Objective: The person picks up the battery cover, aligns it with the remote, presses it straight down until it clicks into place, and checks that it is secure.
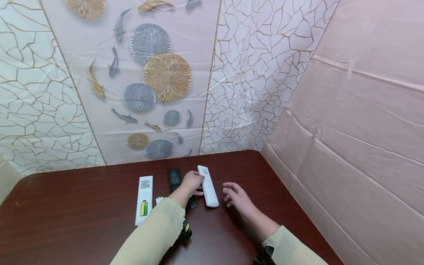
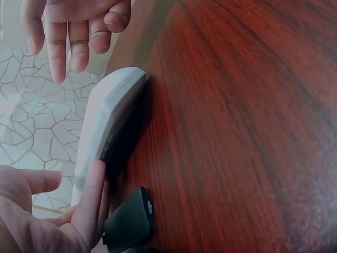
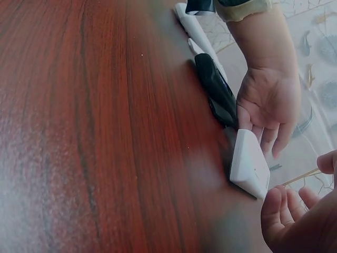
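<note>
My left hand holds a white remote control by its left edge, with fingers at its underside and the thumb near its upper face. In the left wrist view the remote is tilted, one side raised over a dark shadow on the table. To its right my right hand hovers apart from it, fingers loosely bent and holding nothing. Beneath the left forearm lies a black remote control, partly hidden. Farther left, another white remote control lies back up, its battery compartment exposing yellow-green batteries.
A small white piece lies between the left white remote and the black one, partly covered by the sleeve. Everything rests on a dark reddish wooden table. Patterned cloth hangs behind the table, and a pinkish cloth borders its right side.
</note>
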A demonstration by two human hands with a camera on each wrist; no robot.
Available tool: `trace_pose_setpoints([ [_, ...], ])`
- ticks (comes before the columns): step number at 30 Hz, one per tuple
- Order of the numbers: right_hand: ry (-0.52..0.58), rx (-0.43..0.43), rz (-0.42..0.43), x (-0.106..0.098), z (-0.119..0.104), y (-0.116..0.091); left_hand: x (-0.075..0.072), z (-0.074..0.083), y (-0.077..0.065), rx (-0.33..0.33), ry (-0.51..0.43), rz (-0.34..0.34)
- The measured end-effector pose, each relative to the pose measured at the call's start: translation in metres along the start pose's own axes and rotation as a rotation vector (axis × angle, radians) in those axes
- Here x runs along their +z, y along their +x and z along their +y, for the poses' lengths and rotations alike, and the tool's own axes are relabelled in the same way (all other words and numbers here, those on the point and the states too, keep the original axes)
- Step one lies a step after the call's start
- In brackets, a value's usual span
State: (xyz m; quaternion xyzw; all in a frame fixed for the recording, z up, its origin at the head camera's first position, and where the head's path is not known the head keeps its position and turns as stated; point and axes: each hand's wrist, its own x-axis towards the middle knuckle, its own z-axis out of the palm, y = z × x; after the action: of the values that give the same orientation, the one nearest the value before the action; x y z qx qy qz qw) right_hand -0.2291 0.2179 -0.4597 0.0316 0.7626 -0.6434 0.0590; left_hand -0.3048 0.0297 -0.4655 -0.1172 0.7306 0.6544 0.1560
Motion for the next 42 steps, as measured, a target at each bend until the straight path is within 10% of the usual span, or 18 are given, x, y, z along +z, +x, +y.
trace_pose_setpoints([
  [18,0.007,-0.001,-0.028,0.016,-0.002,0.001,-0.012,0.005,-0.016,-0.021,0.094,-0.017],
  [42,0.082,-0.006,-0.138,0.053,-0.015,0.002,-0.057,0.009,-0.068,0.108,0.051,0.033],
])
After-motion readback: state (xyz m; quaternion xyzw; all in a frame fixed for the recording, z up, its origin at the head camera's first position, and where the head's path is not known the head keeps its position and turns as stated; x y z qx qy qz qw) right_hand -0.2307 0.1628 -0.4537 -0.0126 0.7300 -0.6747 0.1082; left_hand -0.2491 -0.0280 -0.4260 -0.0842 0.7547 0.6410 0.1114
